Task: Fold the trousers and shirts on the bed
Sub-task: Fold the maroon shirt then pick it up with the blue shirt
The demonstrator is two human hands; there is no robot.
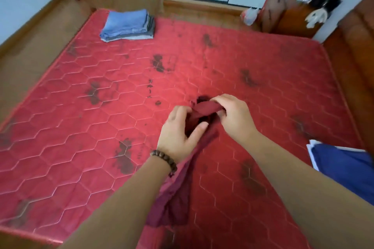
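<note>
Maroon garment hangs bunched above the bed, its upper end pinched by the right hand and gripped by the left hand, both curled onto the cloth. Its long axis runs from the hands down toward the person, the loose end trailing at the near edge. Held twisted like this, it could fold crooked, or slide off the edge.

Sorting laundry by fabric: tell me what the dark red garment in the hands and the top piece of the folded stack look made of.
Dark red garment: thin, matte woven cloth, probably cotton or a blend; it hangs limp and creases finely. Top piece of the folded stack: likely light blue denim; faded, thick layered edges. Neither is certain.
</note>
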